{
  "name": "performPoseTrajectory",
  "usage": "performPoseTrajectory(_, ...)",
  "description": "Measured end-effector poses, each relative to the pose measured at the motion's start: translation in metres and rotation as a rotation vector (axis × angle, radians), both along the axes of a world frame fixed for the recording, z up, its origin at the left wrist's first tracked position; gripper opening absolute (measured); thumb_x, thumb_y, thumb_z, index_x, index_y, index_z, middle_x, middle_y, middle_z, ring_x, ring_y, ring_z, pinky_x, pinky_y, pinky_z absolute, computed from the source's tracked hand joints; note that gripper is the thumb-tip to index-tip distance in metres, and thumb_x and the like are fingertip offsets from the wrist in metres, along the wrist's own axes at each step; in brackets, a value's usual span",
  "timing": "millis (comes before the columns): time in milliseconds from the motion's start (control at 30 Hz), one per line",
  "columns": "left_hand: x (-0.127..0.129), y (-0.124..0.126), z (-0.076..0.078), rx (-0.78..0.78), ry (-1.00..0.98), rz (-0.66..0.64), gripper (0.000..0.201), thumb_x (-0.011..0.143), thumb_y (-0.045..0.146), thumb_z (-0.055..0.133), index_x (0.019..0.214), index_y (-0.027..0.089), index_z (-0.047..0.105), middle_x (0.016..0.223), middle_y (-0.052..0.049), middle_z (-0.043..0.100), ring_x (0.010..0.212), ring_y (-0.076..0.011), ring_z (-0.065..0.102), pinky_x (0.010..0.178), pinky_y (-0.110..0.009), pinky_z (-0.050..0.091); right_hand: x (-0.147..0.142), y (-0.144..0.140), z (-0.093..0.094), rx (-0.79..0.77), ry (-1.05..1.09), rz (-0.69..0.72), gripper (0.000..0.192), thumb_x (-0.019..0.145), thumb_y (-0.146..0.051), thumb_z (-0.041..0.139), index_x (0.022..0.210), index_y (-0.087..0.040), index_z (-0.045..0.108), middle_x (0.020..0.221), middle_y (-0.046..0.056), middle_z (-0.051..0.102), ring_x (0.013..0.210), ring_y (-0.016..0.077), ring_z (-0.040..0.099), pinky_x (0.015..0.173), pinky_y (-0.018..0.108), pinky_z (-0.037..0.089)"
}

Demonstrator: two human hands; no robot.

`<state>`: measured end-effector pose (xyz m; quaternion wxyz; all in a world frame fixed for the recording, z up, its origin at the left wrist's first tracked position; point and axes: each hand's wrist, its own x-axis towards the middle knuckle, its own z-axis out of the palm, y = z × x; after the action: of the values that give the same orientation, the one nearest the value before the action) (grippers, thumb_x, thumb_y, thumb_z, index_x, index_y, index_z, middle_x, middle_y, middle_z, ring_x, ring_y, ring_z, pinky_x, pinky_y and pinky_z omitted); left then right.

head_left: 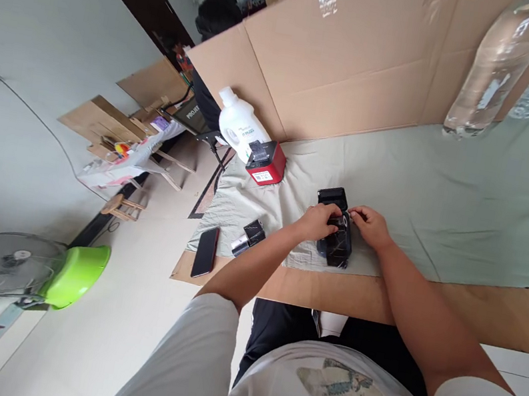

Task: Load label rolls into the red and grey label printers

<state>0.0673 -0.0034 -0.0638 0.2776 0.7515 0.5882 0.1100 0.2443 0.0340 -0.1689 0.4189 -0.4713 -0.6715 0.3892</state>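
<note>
Both hands on the black case, work looks mid-way.

From my seat I see the left hand (318,222) and right hand (366,223) closed in on a black case (336,237) lying on the green cloth (473,192); fingertips pinch a small part on its top, which I cannot identify. Left of the left hand lie small black-and-silver pieces (250,236) and a phone (205,251), untouched; beyond them a red box (266,166) and white bottle (239,123). I judge the fitting unfinished.
</note>
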Motion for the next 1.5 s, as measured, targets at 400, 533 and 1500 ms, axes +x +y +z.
performPoseTrajectory(400, 0.005, 0.009, -0.015, 0.026, 0.306, -0.046, 0.034, 0.076, 0.016, 0.068, 0.109, 0.022, 0.063, 0.116, -0.012, 0.07, 0.117, -0.0347, 0.06, 0.105, -0.052, 0.038, -0.001, 0.0, -0.001, 0.001, -0.013, -0.003, 0.026, 0.085, -0.039, 0.053, 0.092, -0.023, 0.073, 0.093, 0.004, 0.075, 0.082, 0.0203, 0.065, 0.079, 0.036, 0.052)
performPoseTrajectory(533, 0.006, 0.011, -0.022, 0.071, 0.26, -0.022, 0.034, 0.076, 0.017, 0.072, 0.109, 0.021, 0.068, 0.117, -0.012, 0.066, 0.114, -0.0326, 0.06, 0.101, -0.047, 0.044, 0.0, 0.0, -0.001, 0.01, -0.002, -0.001, 0.025, 0.085, -0.039, 0.053, 0.092, -0.024, 0.073, 0.092, 0.004, 0.076, 0.083, 0.021, 0.066, 0.079, 0.036, 0.053)
performPoseTrajectory(1500, -0.016, -0.033, -0.116, 0.438, -0.607, 0.525, 0.062, 0.09, 0.067, 0.048, 0.129, 0.019, 0.056, 0.129, -0.015, 0.06, 0.123, -0.028, 0.055, 0.109, -0.047, 0.04, -0.008, -0.024, 0.029, -0.121, -0.446, -0.068, 0.049, 0.094, -0.055, 0.045, 0.113, -0.016, 0.067, 0.115, 0.017, 0.068, 0.111, 0.0305, 0.062, 0.098, 0.045, 0.048)
